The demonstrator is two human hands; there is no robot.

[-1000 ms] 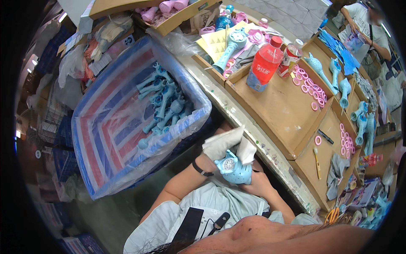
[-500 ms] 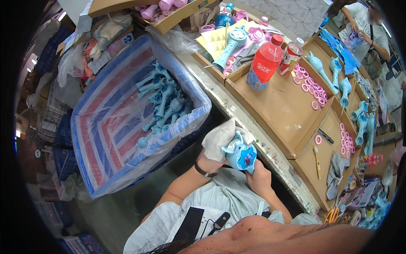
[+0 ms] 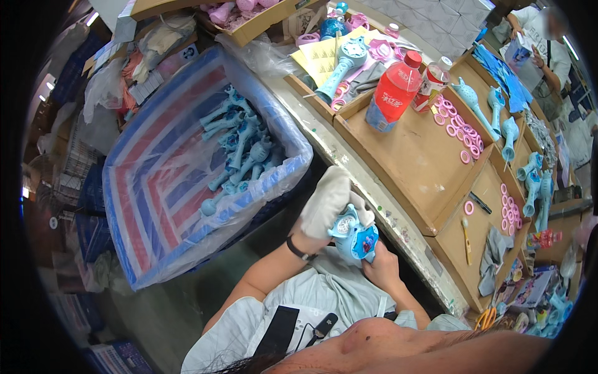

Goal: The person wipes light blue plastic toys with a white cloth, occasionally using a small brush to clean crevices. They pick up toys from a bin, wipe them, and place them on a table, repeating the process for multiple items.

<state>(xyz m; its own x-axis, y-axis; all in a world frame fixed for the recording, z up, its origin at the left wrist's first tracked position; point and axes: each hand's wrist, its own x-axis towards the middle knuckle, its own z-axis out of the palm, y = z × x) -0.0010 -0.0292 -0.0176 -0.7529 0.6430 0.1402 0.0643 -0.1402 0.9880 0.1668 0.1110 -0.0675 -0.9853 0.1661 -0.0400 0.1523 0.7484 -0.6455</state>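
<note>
A light-blue plastic toy wand (image 3: 350, 240) with a rounded head, small horn-like tips and a colored picture panel is held in front of my body. My left hand (image 3: 326, 202) wears a loose white glove, or is wrapped in white cloth, with a dark band at the wrist. It closes around the far side of the toy's head; its fingertips are partly hidden. Bare, my right hand (image 3: 383, 269) grips the lower part of the toy, and the handle is mostly hidden in it.
A plastic-lined striped bin (image 3: 146, 187) on the left holds several similar blue wands (image 3: 246, 146). On the bench to the right are cardboard trays (image 3: 398, 177) with pink rings (image 3: 460, 131), a red bottle (image 3: 393, 93), a toothbrush (image 3: 467, 240) and grey cloth (image 3: 495, 258). A person (image 3: 542, 43) works far right.
The toy has tilted and moved slightly down in my hands, showing more of its top. My left hand has shifted up over its far side. The person far right now holds a box-like item.
</note>
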